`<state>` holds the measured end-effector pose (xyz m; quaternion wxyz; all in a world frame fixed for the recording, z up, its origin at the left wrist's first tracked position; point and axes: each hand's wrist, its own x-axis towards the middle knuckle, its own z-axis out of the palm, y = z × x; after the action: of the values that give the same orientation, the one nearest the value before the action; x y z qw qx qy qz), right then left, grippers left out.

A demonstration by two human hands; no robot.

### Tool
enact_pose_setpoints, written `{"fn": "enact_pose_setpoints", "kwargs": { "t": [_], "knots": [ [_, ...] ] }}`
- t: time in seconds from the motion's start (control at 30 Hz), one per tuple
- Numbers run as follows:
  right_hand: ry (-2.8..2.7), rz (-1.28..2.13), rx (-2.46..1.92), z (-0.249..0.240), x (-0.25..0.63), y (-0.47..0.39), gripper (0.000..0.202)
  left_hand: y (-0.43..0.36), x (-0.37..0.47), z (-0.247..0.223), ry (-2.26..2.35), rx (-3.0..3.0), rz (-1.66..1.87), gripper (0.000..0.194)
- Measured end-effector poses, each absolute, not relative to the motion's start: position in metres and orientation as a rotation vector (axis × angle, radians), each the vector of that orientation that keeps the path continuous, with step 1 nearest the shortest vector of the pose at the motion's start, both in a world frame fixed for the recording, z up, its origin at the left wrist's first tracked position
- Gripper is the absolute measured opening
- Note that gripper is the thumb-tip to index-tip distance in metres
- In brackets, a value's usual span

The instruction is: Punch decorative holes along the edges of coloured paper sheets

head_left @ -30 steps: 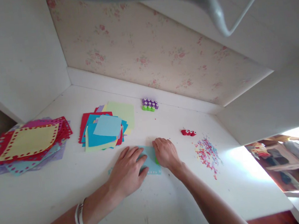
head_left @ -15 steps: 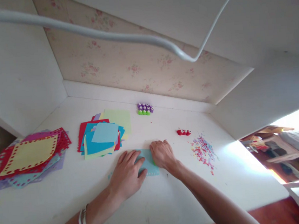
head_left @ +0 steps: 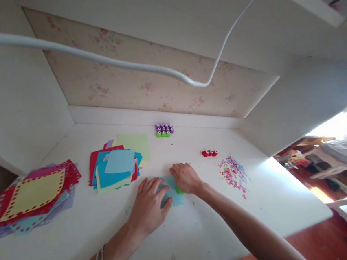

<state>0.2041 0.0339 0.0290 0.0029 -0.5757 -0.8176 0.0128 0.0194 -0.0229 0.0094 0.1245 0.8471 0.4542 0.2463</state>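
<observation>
A light blue sheet of paper [head_left: 176,200] lies on the white table under both hands, and a row of small holes runs along its near edge. My left hand [head_left: 149,201] rests on the left part of the sheet, fingers spread and palm down. At the sheet's right edge, my right hand [head_left: 186,177] is closed over a green paper punch [head_left: 179,190]. Only a bit of the punch's green side shows below the palm; the rest is hidden by the hand.
Punched sheets [head_left: 34,192] are piled at the far left, beside a stack of plain coloured paper [head_left: 119,161]. Purple and green punches [head_left: 164,129] stand at the back; red punches [head_left: 209,153] are to the right. Confetti [head_left: 233,172] is scattered nearby. A white cable [head_left: 155,66] hangs in front.
The head view has tilted a little, shifting the scene. Slightly more of the green punch shows beneath my right hand. Both hands stay at the light blue sheet.
</observation>
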Motion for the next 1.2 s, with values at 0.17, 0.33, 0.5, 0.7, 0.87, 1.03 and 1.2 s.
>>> {"fn": "enact_pose_setpoints", "kwargs": {
  "t": [0.17, 0.33, 0.5, 0.7, 0.87, 1.03, 1.2],
  "knots": [
    [-2.505, 0.124, -1.77, 0.025, 0.207, 0.033, 0.032, -0.022, 0.033, 0.014, 1.293, 2.429, 0.736, 0.026],
    [-2.422, 0.238, -1.712, 0.023, 0.208, 0.034, 0.03, -0.019, 0.044, 0.015, 1.289, 2.428, 0.731, 0.025],
    [-2.244, 0.4, -1.643, 0.019, 0.212, 0.035, 0.029, -0.015, 0.052, 0.015, 1.274, 2.444, 0.736, 0.015],
    [-1.792, 0.625, -1.569, 0.027, 0.223, 0.033, 0.054, -0.015, 0.05, 0.015, 1.271, 2.403, 0.742, 0.019],
    [-1.115, 1.334, -1.094, 0.052, 0.226, 0.007, 0.061, -0.013, 0.024, 0.013, 1.22, 2.421, 0.705, 0.034],
    [-1.027, 1.572, -1.029, 0.059, 0.22, -0.006, 0.062, -0.011, 0.009, 0.003, 1.2, 2.494, 0.575, 0.041],
    [-1.028, 1.674, -0.987, 0.051, 0.212, 0.0, 0.061, -0.016, 0.013, -0.001, 1.199, 2.493, 0.573, 0.04]
  ]
}}
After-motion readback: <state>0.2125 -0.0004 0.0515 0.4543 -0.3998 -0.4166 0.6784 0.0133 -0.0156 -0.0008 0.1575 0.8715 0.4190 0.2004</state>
